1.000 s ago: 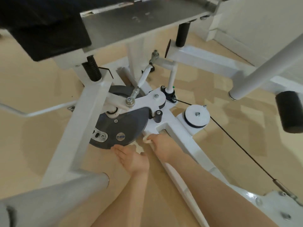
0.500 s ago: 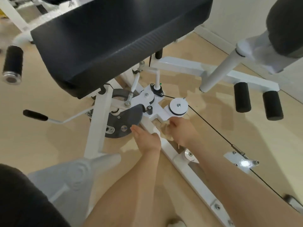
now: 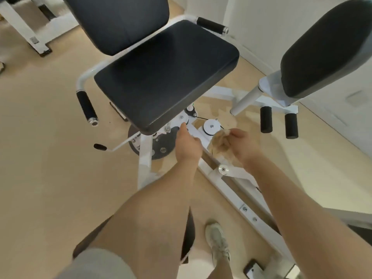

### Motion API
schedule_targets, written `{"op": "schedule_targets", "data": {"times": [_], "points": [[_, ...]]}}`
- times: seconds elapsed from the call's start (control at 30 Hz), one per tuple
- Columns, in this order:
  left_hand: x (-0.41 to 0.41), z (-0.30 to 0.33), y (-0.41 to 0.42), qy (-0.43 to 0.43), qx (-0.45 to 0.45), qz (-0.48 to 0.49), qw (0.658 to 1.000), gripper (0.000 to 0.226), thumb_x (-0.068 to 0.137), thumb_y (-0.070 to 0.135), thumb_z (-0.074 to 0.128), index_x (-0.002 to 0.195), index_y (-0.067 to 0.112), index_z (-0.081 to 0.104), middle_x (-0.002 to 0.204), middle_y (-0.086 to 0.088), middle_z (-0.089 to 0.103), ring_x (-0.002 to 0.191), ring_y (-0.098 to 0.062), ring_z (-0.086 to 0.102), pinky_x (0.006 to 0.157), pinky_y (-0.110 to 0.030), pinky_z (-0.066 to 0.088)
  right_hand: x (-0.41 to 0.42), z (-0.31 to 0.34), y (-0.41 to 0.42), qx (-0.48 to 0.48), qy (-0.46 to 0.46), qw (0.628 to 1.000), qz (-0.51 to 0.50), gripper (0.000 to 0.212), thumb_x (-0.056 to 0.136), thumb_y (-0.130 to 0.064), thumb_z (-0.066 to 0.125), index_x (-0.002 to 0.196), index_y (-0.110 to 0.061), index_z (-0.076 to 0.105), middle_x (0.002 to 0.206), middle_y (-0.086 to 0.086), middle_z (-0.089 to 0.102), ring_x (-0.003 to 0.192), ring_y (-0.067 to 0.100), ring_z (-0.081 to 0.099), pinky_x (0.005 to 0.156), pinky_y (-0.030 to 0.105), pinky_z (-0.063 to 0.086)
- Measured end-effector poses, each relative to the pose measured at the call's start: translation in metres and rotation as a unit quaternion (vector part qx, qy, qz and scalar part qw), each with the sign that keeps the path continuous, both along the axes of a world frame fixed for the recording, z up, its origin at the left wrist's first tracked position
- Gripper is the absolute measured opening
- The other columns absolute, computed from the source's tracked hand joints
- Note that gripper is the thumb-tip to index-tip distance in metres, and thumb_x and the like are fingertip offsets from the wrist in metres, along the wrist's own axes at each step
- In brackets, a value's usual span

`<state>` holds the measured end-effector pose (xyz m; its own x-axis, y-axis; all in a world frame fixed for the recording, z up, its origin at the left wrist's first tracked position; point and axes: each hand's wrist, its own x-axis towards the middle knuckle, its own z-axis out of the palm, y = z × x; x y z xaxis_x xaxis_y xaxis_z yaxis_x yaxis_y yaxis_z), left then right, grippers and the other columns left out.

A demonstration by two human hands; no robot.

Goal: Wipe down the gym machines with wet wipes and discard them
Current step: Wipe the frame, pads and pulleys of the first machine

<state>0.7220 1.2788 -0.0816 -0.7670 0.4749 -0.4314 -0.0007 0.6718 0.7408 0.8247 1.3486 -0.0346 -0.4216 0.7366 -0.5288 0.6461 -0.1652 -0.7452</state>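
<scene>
The right hand is gripping a soiled wet wipe, the left hand is hanging relaxed and empty, and discarding is seemingly pending.

Beige floor carries a white-framed gym machine at frame centre (black padded seat above). A second white frame stands on it at upper left. One pale shoe rests on it, lower centre.

We see two bare arms, no sleeves past elbows. Left hand and right hand wear no gloves, no rings. Grey sleeve near shoulder. Pale sneaker with laces on foot.
</scene>
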Motion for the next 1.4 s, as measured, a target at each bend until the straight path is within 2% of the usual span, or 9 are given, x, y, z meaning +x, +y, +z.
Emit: {"op": "schedule_targets", "data": {"times": [0.3, 0.43, 0.6, 0.73, 0.8, 0.93, 1.13, 1.3, 1.4], "points": [[-0.107, 0.1, -0.146, 0.047, -0.018, -0.208, 0.977, 0.025, 0.093, 0.013, 0.052, 0.114, 0.011, 0.064, 0.107, -0.004, 0.065, 0.098, -0.018, 0.059, 0.086, -0.025, 0.045, -0.048, 0.077, -0.125, -0.241, 0.157, 0.927, -0.241, 0.011, 0.094, -0.009, 0.047, 0.1, -0.009, 0.056, 0.095, 0.008, 0.059, 0.083, 0.024, 0.058, 0.078, 0.041, 0.048], [-0.129, 0.134, -0.191, 0.021, -0.004, -0.265, 0.964, 0.02, 0.093, 0.019, 0.055, 0.107, 0.011, 0.067, 0.103, -0.005, 0.066, 0.094, -0.016, 0.058, 0.079, -0.024, 0.044, -0.048, 0.109, -0.169, -0.268, 0.187, 0.921, -0.211, 0.027, 0.099, -0.018, 0.04, 0.114, -0.002, 0.056, 0.103, 0.013, 0.065, 0.091, 0.024, 0.064, 0.076, 0.034, 0.051], [-0.135, 0.169, -0.25, -0.08, 0.068, -0.341, 0.934, 0.015, 0.093, 0.029, 0.054, 0.094, 0.02, 0.066, 0.097, -0.002, 0.068, 0.096, -0.018, 0.062, 0.094, -0.035, 0.048, -0.054, 0.146, -0.241, -0.301, 0.258, 0.899, -0.185, 0.029, 0.099, -0.022, 0.04, 0.108, -0.002, 0.059, 0.091, 0.009, 0.069, 0.079, 0.018, 0.068, 0.064, 0.027, 0.054], [-0.141, 0.181, -0.299, -0.202, 0.066, -0.365, 0.906, 0.037, 0.089, 0.057, 0.046, 0.106, 0.027, 0.06, 0.114, -0.005, 0.063, 0.106, -0.016, 0.058, 0.101, -0.038, 0.043, -0.066, 0.162, -0.305, -0.327, 0.305, 0.884, -0.139, 0.039, 0.099, -0.032, 0.035, 0.105, -0.004, 0.061, 0.092, 0.008, 0.071, 0.083, 0.018, 0.069, 0.069, 0.027, 0.055], [-0.148, 0.183, -0.324, -0.238, 0.049, -0.402, 0.883, 0.051, 0.081, 0.067, 0.049, 0.1, 0.022, 0.064, 0.098, -0.004, 0.063, 0.093, -0.02, 0.057, 0.094, -0.04, 0.045, -0.07, 0.162, -0.335, -0.327, 0.308, 0.886, -0.113, 0.037, 0.096, -0.031, 0.039, 0.106, -0.004, 0.061, 0.097, 0.01, 0.069, 0.09, 0.021, 0.067, 0.079, 0.03, 0.054], [-0.168, 0.184, -0.368, -0.245, 0.083, -0.402, 0.878, 0.023, 0.094, 0.025, 0.052, 0.073, 0.017, 0.054, 0.054, 0.015, 0.051, 0.044, 0.002, 0.044, 0.048, -0.008, 0.035, -0.083, 0.158, -0.373, -0.27, 0.237, 0.928, -0.102, 0.02, 0.091, -0.007, 0.05, 0.107, -0.003, 0.061, 0.101, 0.013, 0.065, 0.089, 0.024, 0.064, 0.074, 0.029, 0.055], [-0.242, 0.179, -0.397, -0.309, 0.114, -0.357, 0.874, 0.008, 0.093, 0.015, 0.051, 0.094, 0.016, 0.059, 0.085, 0.0, 0.065, 0.082, -0.013, 0.06, 0.082, -0.031, 0.048, -0.131, 0.15, -0.385, -0.228, 0.098, 0.959, -0.134, 0.026, 0.087, -0.003, 0.061, 0.112, 0.002, 0.062, 0.1, 0.013, 0.067, 0.086, 0.02, 0.065, 0.071, 0.024, 0.055], [-0.328, 0.169, -0.406, -0.344, 0.09, -0.348, 0.867, 0.02, 0.094, 0.006, 0.048, 0.109, 0.011, 0.058, 0.103, -0.009, 0.065, 0.097, -0.021, 0.062, 0.092, -0.039, 0.047, -0.215, 0.13, -0.384, -0.234, 0.112, 0.953, -0.154, 0.027, 0.087, -0.006, 0.062, 0.113, 0.001, 0.06, 0.098, 0.01, 0.065, 0.086, 0.02, 0.064, 0.069, 0.025, 0.052], [-0.393, 0.161, -0.402, -0.323, 0.072, -0.358, 0.873, 0.01, 0.092, 0.005, 0.051, 0.097, 0.009, 0.059, 0.09, -0.005, 0.066, 0.085, -0.018, 0.061, 0.081, -0.032, 0.045, -0.279, 0.117, -0.382, -0.215, 0.142, 0.945, -0.201, 0.02, 0.088, -0.005, 0.06, 0.107, 0.0, 0.06, 0.096, 0.011, 0.065, 0.087, 0.022, 0.063, 0.077, 0.031, 0.054]]}}
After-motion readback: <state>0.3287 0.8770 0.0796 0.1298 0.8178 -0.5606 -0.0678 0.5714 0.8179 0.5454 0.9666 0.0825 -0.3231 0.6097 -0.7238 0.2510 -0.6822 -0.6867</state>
